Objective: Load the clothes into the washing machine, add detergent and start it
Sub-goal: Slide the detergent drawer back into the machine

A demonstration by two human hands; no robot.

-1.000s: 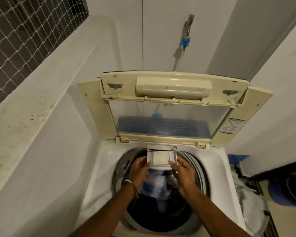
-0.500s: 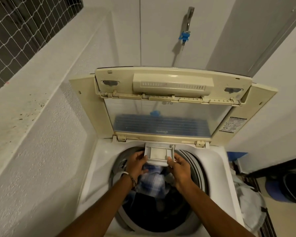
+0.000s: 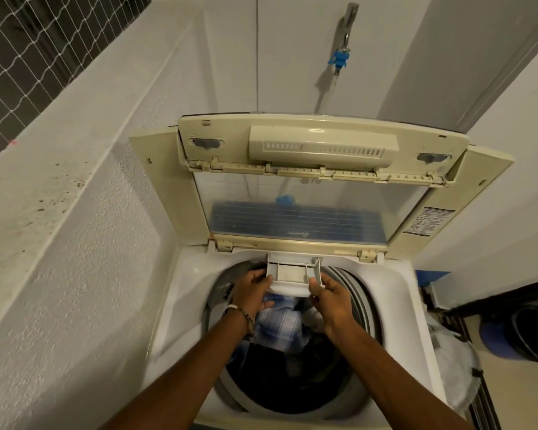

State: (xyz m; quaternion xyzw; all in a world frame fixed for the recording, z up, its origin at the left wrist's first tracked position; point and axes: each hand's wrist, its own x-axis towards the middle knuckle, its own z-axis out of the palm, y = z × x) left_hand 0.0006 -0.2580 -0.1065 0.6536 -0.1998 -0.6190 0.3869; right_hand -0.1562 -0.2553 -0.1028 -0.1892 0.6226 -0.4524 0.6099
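A white top-loading washing machine stands with its cream folding lid raised against the wall. Inside the drum lie clothes, a blue-and-white checked garment on top of dark ones. The white detergent drawer sticks out from the back rim, over the drum, and its compartments look empty. My left hand grips the drawer's left side. My right hand grips its right front corner. No detergent container is in view.
A tap with a blue fitting sits on the wall above the lid. A concrete ledge runs along the left, netting above it. Right of the machine lie pale cloth and a dark bucket.
Both hands have slid the detergent drawer back toward the rim, so less of it sticks out. The camera has tilted slightly.
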